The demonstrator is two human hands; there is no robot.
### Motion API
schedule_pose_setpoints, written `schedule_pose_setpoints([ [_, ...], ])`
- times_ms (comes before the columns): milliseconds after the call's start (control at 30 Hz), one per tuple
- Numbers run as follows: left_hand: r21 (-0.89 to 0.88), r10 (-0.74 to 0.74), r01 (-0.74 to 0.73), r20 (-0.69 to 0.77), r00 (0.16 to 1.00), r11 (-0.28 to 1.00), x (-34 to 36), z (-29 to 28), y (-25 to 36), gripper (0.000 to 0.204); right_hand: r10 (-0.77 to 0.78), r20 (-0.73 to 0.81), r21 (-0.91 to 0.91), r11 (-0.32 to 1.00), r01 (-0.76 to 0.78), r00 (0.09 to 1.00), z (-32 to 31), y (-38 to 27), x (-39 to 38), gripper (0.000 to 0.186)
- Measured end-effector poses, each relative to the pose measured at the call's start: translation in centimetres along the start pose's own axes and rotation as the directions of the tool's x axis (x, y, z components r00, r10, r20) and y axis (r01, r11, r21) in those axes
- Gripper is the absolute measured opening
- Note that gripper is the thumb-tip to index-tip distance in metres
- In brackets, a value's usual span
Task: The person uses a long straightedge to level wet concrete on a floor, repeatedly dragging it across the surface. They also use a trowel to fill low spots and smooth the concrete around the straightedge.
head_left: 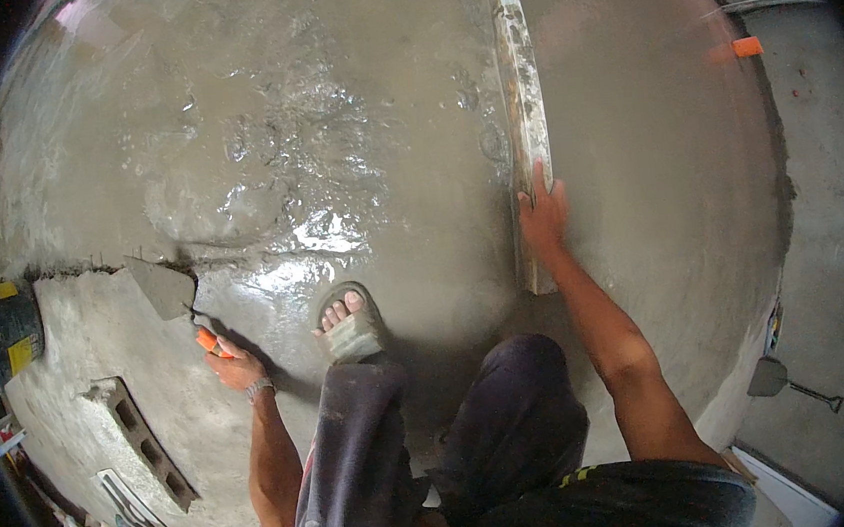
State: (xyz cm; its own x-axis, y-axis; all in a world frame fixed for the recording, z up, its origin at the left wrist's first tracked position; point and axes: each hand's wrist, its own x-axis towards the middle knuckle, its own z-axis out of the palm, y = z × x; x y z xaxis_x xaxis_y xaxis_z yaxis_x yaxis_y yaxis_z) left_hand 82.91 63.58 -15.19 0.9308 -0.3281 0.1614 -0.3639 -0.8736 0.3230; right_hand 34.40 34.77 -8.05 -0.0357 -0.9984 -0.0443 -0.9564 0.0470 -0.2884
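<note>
My left hand [233, 362] grips the orange handle of a pointing trowel [161, 286], its grey blade lying by the seam between glossy wet cement [312, 153] and the paler surface on the left. My right hand [544, 215] holds a long white straightedge [513, 45], smeared with cement, which runs away from me along the wet surface. Smoother grey cement lies to the right of it. My sandalled foot [353, 335] stands between my hands, just below the glossiest patch, with my bent knees behind it.
A dark bucket [8, 330] sits at the left edge, near a hollow concrete block [140, 444] and a flat tool with a handle [125, 500]. On the right, a shovel [768, 377] lies beyond the cement's edge. An orange object [746, 46] lies farther up that edge.
</note>
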Motion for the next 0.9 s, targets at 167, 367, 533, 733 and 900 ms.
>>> schedule_pose_setpoints([
  [167, -0.036, -0.004, 0.005, 0.027, 1.000, 0.999, -0.3, -0.2, 0.2, 0.052, 0.011, -0.003, 0.058, 0.998, -0.011, 1.000, -0.7, -1.2, 1.6, 0.076],
  [367, -0.125, -0.010, 0.018, 0.063, 0.998, 0.992, -0.2, -0.6, 0.6, 0.047, -0.049, -0.009, 0.013, 0.999, 0.049, 0.999, 0.7, 0.0, -0.2, 0.074],
  [533, -0.159, 0.009, -0.006, 0.022, 1.000, 0.987, -0.4, -0.6, 1.1, 0.041, -0.024, -0.039, 0.020, 0.999, 0.025, 0.999, 0.3, -1.3, 2.1, 0.074],
  [733, -0.205, 0.039, -0.037, 0.004, 0.999, 0.978, 0.0, -0.8, 0.4, 0.042, -0.090, -0.024, -0.029, 0.996, 0.090, 0.996, 1.0, -0.4, 0.5, 0.075],
  [900, -0.105, 0.056, -0.060, -0.039, 0.998, 0.993, -0.2, -0.1, 0.3, 0.043, -0.088, -0.071, -0.010, 0.996, 0.088, 0.994, 0.7, -1.5, 1.5, 0.076],
])
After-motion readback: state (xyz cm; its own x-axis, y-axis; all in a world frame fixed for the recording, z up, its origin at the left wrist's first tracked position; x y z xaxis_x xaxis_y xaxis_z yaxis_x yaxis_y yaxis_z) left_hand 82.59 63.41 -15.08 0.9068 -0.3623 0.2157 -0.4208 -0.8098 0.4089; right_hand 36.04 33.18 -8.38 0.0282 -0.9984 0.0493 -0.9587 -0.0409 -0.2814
